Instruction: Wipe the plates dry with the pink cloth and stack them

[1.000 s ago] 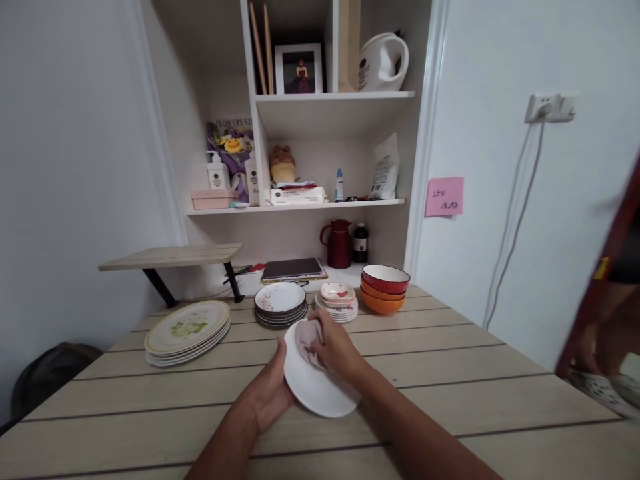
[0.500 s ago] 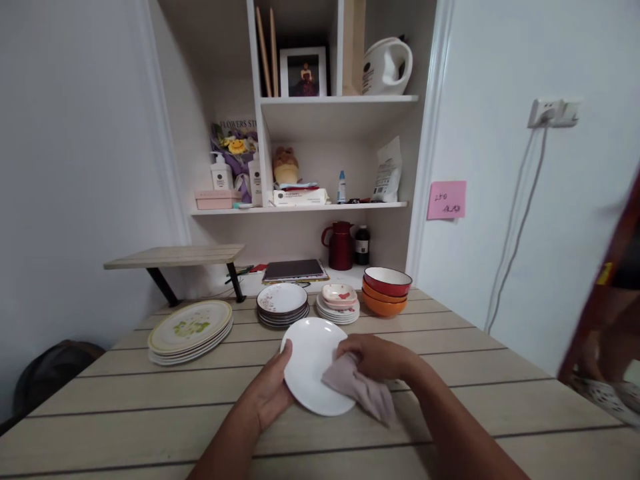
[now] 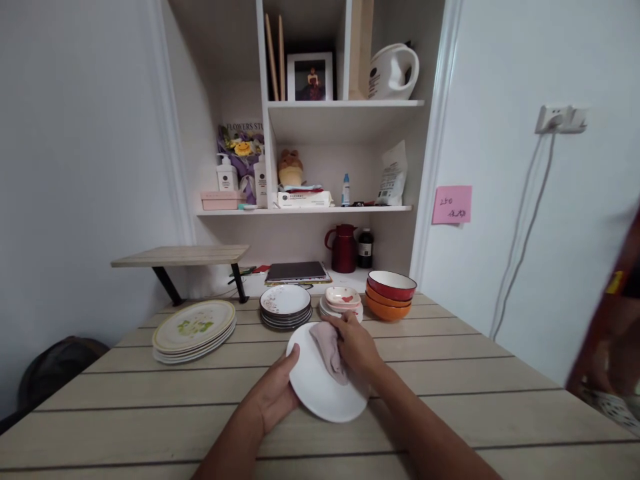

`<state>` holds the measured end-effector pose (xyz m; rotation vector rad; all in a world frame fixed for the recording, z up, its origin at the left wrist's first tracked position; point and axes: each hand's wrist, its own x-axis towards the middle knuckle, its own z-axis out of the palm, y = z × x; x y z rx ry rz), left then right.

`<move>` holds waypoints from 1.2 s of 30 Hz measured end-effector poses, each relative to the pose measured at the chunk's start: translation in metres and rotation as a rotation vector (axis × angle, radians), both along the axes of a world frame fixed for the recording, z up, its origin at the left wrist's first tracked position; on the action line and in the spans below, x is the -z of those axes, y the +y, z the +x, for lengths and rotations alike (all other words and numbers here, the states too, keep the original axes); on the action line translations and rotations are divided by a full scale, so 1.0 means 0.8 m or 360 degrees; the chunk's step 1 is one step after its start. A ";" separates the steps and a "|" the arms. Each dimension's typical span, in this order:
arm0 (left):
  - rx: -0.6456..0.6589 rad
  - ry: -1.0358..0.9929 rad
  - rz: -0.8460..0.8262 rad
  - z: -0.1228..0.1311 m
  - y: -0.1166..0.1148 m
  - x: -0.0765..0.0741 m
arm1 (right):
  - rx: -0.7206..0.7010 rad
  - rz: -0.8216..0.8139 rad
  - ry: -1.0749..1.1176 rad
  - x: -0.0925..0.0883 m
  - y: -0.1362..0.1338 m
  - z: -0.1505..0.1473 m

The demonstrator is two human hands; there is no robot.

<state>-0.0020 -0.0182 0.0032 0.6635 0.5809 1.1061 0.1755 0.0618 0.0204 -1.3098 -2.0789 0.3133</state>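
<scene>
A plain white plate (image 3: 320,393) is tilted above the wooden table (image 3: 450,373), close in front of me. My left hand (image 3: 274,395) grips its left rim, thumb on the face. My right hand (image 3: 356,345) presses a pale pink cloth (image 3: 327,350) against the plate's upper part, fingers closed on the cloth.
Behind the plate stand a stack of large green-patterned plates (image 3: 194,328), a stack of dark-rimmed plates (image 3: 285,305), small white dishes (image 3: 342,301) and red and orange bowls (image 3: 391,294). White shelves (image 3: 340,208) hold bottles, a red jug and boxes. Another person stands at the right edge (image 3: 613,347).
My right hand has swept the cloth from the plate's lower right edge back up to its upper part. The left hand keeps its hold on the rim.
</scene>
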 end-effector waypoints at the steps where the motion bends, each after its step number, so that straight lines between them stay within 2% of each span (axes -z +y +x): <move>1: 0.0000 -0.0007 -0.0003 0.000 0.000 0.000 | -0.0034 0.0007 0.0007 0.000 0.001 0.005; 5: 0.0003 -0.0047 0.0009 -0.001 0.001 0.001 | -0.0164 -0.0101 0.0278 -0.006 0.006 0.028; 8: 0.0007 -0.0051 0.0015 -0.002 0.001 0.001 | -0.0112 -0.0296 0.0565 -0.018 0.003 0.038; 10: 0.0029 -0.0046 0.0014 -0.002 0.002 0.002 | -0.0108 -0.0296 0.0632 -0.026 -0.005 0.038; 12: 0.0047 -0.0056 0.0024 -0.003 0.003 0.003 | -0.0248 -0.0260 0.0572 -0.030 -0.015 0.035; 15: 0.0026 -0.0065 0.0028 -0.003 0.005 0.004 | -0.0460 -0.0332 0.0209 -0.023 -0.028 0.026; 18: -0.0025 -0.0028 -0.0009 -0.002 0.004 0.003 | -0.0307 -0.0359 -0.0037 -0.008 -0.028 0.014; 22: -0.0011 -0.0003 0.0009 -0.001 0.001 0.001 | -0.0113 -0.0283 0.0012 0.002 -0.013 0.005; 27: 0.0030 -0.0030 0.0061 0.001 0.001 0.001 | -0.0113 -0.0220 0.0047 0.002 -0.010 -0.008; 30: 0.0066 -0.0072 0.0079 0.002 0.001 0.001 | -0.0275 -0.0162 0.0065 0.000 -0.022 -0.023; 34: 0.0074 -0.0131 0.0103 0.003 0.000 0.000 | -0.0755 -0.0061 0.0133 -0.011 -0.038 -0.036; 36: 0.0052 -0.0153 0.0127 0.002 -0.001 -0.001 | -0.0974 -0.0102 0.0109 -0.020 -0.043 -0.030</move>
